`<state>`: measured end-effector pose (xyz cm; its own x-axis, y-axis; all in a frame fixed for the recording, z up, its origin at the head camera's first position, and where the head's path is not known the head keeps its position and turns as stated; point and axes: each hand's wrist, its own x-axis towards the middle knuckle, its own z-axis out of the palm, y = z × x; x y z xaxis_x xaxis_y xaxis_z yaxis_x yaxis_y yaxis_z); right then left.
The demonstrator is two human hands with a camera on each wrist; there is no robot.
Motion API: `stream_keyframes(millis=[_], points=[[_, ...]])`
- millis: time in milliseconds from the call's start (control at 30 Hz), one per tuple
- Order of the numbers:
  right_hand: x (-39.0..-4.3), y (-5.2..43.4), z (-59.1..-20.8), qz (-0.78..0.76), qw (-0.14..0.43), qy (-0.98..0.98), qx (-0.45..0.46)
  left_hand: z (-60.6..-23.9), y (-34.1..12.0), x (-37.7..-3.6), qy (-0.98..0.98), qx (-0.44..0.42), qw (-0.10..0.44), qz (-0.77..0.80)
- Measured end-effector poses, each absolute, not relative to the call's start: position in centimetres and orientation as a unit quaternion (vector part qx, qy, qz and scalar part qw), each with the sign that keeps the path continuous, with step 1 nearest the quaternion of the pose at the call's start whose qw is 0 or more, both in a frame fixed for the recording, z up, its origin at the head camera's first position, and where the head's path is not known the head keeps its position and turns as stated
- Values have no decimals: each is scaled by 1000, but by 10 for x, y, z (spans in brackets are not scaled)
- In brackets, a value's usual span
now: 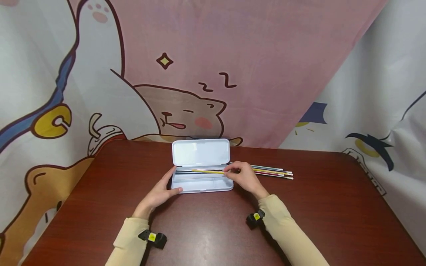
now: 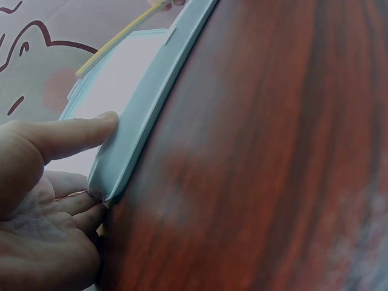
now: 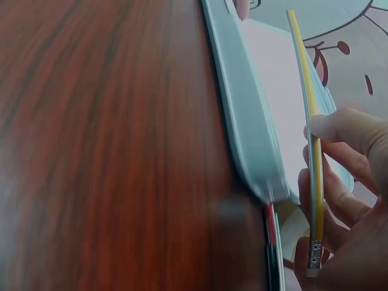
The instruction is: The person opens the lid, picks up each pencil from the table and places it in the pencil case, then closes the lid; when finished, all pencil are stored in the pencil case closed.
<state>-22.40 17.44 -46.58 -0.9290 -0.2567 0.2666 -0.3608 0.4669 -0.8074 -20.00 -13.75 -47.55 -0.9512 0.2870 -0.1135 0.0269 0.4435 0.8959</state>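
A pale blue pencil case [image 1: 203, 186] lies open on the brown table [image 1: 206, 229], its lid [image 1: 200, 152] tilted up at the back. My left hand [image 1: 159, 194] steadies the case's left end [image 2: 124, 157], thumb on the front wall and fingers at the corner. My right hand [image 1: 244, 176] pinches a yellow pencil [image 1: 208, 171] near its eraser end [image 3: 313, 254] and holds it over the case's back compartment, where a dark pencil [image 1: 186, 171] lies. The yellow pencil [image 3: 309, 121] runs along above the tray.
Several more pencils [image 1: 274, 172] lie side by side on the table right of the case. A cartoon-print cloth [image 1: 213, 74] hangs behind the table's far edge. Bare wood stretches in front of the case and to both sides.
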Motion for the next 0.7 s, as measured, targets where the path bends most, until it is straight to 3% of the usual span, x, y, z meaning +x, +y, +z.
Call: stream_keyframes(millis=[433,700], points=[[-230,133,-464,441,42,-875,196,-481,-136,-199,837,106,106,526],[-232,113,-466,397,32,-897,193,-479,-137,-201,833,90,124,531]])
